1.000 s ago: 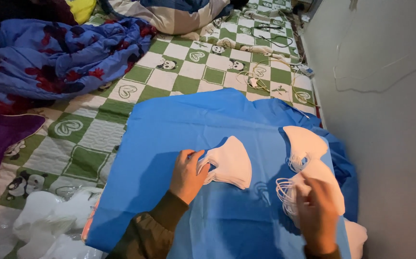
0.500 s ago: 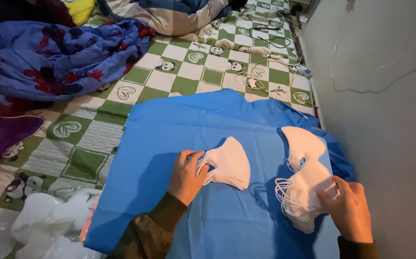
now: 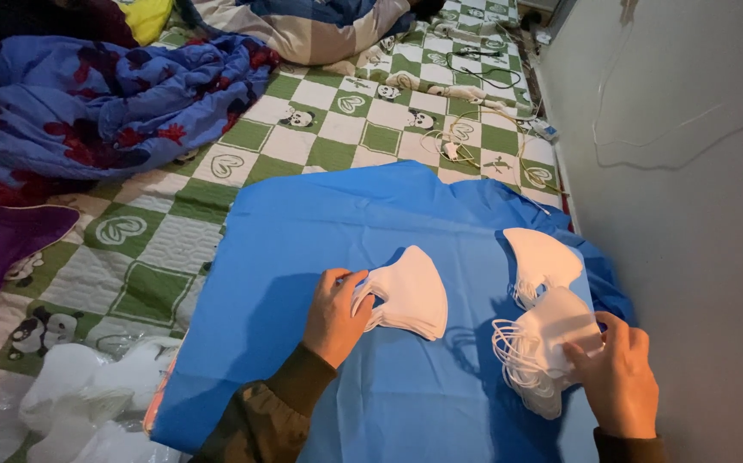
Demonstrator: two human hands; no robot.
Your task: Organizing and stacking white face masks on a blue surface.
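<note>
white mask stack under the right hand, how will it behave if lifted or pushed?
The mask stack is probably light and floppy: thin folded pieces, slumped unevenly. It would likely fan apart if pushed, since its layers already sit offset on the blue sheet. Its loose ear loops may snag the right hand.

Colours around my hands.
White masks [image 3: 406,296] on my blue sheet [image 3: 345,231]; green-and-white checked quilt [image 3: 217,171]; blue, red-flowered blanket [image 3: 105,103].

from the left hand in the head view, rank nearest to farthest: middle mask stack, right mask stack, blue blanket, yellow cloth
1. Middle mask stack: touching the left hand, on the blue sheet.
2. Right mask stack: across the sheet, under the right hand.
3. Blue blanket: upper left, on the checked quilt.
4. Yellow cloth: top edge, behind the blanket.
</note>
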